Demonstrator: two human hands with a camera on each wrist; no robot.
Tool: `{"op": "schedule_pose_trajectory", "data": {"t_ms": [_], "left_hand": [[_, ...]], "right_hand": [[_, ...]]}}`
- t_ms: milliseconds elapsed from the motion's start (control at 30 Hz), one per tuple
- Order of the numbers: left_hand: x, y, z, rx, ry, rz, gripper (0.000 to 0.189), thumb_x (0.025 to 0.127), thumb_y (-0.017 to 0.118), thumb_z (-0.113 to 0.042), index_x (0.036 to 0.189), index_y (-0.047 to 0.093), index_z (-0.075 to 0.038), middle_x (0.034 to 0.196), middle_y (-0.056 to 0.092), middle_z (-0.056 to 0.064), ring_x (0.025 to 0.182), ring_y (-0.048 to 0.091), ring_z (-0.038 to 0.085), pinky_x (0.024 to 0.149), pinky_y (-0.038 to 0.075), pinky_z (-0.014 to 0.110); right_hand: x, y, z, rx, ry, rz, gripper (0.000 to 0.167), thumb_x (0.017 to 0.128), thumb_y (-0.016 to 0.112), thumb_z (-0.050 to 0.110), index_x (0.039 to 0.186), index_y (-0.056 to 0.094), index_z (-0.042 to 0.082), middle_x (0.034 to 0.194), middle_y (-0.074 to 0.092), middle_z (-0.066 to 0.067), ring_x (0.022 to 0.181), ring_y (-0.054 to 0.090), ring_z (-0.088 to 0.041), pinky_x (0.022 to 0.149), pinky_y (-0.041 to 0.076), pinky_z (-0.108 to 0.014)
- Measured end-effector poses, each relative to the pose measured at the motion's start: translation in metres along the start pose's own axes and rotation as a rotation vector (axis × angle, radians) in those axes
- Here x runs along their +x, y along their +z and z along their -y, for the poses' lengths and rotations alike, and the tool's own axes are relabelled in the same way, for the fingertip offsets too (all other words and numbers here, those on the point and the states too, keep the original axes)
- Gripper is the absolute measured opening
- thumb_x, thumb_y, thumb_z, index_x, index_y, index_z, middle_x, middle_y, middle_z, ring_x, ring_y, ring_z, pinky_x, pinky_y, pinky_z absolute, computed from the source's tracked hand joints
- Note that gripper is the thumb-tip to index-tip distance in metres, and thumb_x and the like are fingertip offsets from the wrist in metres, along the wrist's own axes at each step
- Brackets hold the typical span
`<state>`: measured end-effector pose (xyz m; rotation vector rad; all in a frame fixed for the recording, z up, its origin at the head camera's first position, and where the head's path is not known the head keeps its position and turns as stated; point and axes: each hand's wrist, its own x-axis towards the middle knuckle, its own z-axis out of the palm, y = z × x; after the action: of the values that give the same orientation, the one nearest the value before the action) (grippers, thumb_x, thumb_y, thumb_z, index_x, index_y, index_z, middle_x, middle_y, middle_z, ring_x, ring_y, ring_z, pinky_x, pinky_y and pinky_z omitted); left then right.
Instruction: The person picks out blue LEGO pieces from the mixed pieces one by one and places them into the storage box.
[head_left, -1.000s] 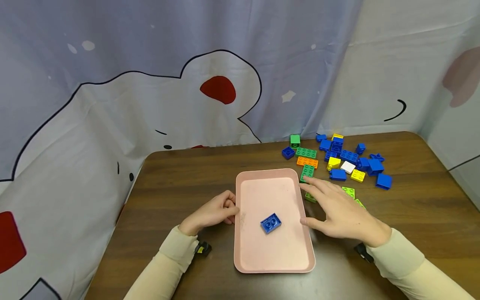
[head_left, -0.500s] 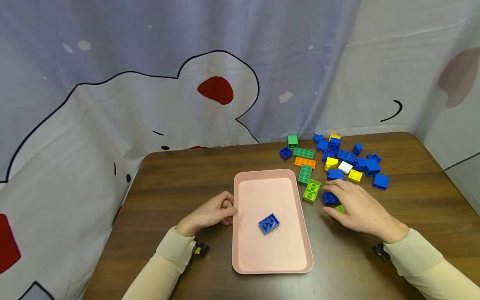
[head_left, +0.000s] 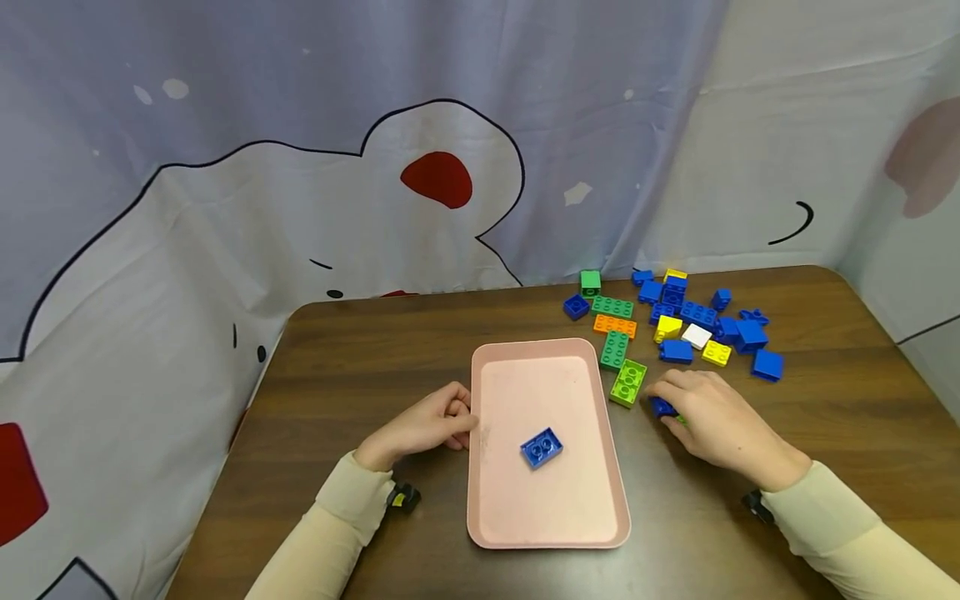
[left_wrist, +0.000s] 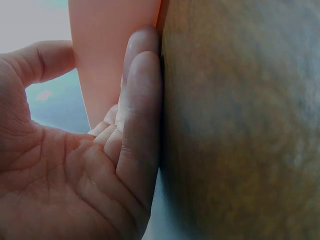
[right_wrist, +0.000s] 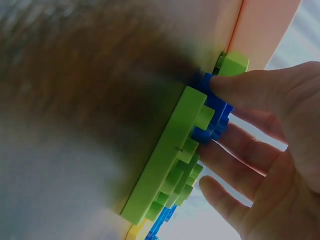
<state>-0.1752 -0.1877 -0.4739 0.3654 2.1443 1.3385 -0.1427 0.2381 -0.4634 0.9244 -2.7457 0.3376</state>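
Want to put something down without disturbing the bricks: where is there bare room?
Bare table lies beyond the left hand, left of the tray, and between the tray and right sleeve. Inside the tray, the far half past the blue brick is free. Bricks crowd the table's back right, down to the right hand.

Smooth plastic tray (head_left: 550, 508), glossy plastic bricks (head_left: 542, 448), wood-grained tabletop (head_left: 375, 350), creased cloth backdrop (head_left: 300, 92)

From head, looking forward and down over brown wood-grain desk (head_left: 360, 342), well back. From left wrist, sideways, close on left fingers (left_wrist: 142, 100) and pink shallow rectangular tray (left_wrist: 97, 55). From right wrist, also sideways, close on light-green studded plastic brick (right_wrist: 162, 157). Sharing tray across all three.
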Motion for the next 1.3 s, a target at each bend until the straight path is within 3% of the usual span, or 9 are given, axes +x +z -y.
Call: {"op": "schedule_pose_trajectory", "data": {"t_ms": [433, 833, 967, 1300], "left_hand": [[0.0, 0.0, 0.0, -0.007, 0.011, 0.009, 0.029, 0.099, 0.061, -0.017, 0.12, 0.049, 0.0, 0.085, 0.066, 0.008, 0.077, 0.071, 0.017, 0.072, 0.062, 0.033], [-0.001, 0.0, 0.0, 0.01, 0.014, 0.007, 0.031, 0.1, 0.062, -0.018, 0.12, 0.049, 0.002, 0.088, 0.067, 0.011, 0.079, 0.073, 0.019, 0.072, 0.062, 0.033], [0.0, 0.0, 0.002, 0.011, 0.02, 0.006, 0.031, 0.099, 0.061, -0.018, 0.121, 0.049, 0.001, 0.087, 0.068, 0.009, 0.079, 0.073, 0.018, 0.072, 0.062, 0.033], [-0.001, 0.0, 0.001, 0.007, 0.017, 0.004, 0.028, 0.099, 0.061, -0.017, 0.119, 0.05, -0.002, 0.085, 0.067, 0.006, 0.076, 0.072, 0.015, 0.071, 0.062, 0.032]], "right_hand": [[0.001, -0.003, 0.009, 0.012, 0.012, -0.011, 0.03, 0.079, 0.088, 0.008, 0.107, 0.075, 0.012, 0.096, 0.071, -0.001, 0.083, 0.069, -0.019, 0.075, 0.056, -0.047], [0.006, -0.022, 0.045, 0.048, 0.017, -0.1, 0.033, 0.078, 0.089, 0.011, 0.108, 0.075, 0.014, 0.1, 0.067, 0.003, 0.074, 0.061, -0.007, 0.066, 0.057, -0.033], [0.009, -0.026, 0.061, 0.075, -0.012, -0.116, 0.033, 0.078, 0.09, 0.013, 0.107, 0.075, 0.017, 0.101, 0.068, 0.006, 0.079, 0.064, -0.006, 0.068, 0.058, -0.032], [0.018, -0.022, 0.097, 0.118, -0.093, -0.069, 0.031, 0.082, 0.088, 0.02, 0.11, 0.073, 0.021, 0.105, 0.067, 0.011, 0.089, 0.066, -0.004, 0.078, 0.059, -0.033]]}}
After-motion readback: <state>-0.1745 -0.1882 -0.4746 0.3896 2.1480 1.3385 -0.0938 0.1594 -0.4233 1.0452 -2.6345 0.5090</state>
